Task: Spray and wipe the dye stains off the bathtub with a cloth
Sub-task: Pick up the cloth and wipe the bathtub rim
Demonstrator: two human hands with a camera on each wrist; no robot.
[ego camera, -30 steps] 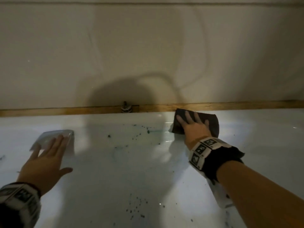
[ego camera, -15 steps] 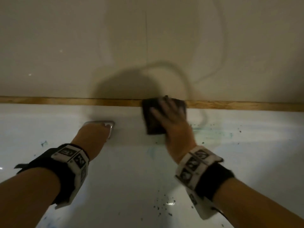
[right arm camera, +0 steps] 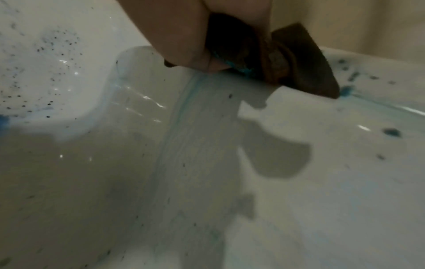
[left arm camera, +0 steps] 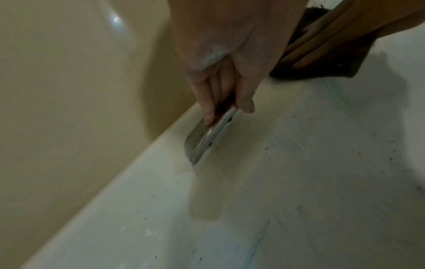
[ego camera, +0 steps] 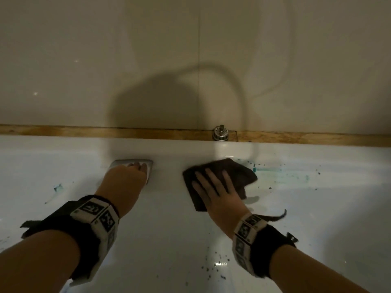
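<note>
The white bathtub (ego camera: 165, 233) carries teal dye smears (ego camera: 281, 178) and dark specks (ego camera: 218, 265). My right hand (ego camera: 213, 187) lies flat with spread fingers on a dark brown cloth (ego camera: 239, 174), pressing it to the tub's far wall just left of the smears. In the right wrist view the cloth (right arm camera: 299, 63) is bunched under my right hand (right arm camera: 179, 36), with a teal streak (right arm camera: 184, 102) below it. My left hand (ego camera: 135, 168) grips a metal grab handle (ego camera: 118, 162); the left wrist view shows its fingers (left arm camera: 207, 102) curled behind the handle (left arm camera: 211, 140).
A wooden strip (ego camera: 84, 131) runs along the tub's far rim under a beige tiled wall (ego camera: 105, 49). A metal knob (ego camera: 221, 133) sits on the strip above the cloth. More specks and a teal mark (ego camera: 57, 187) lie on the left.
My left hand went from lying flat by the handle to gripping it. My right hand slid the cloth left along the rim, then down onto the tub wall, uncovering the knob.
</note>
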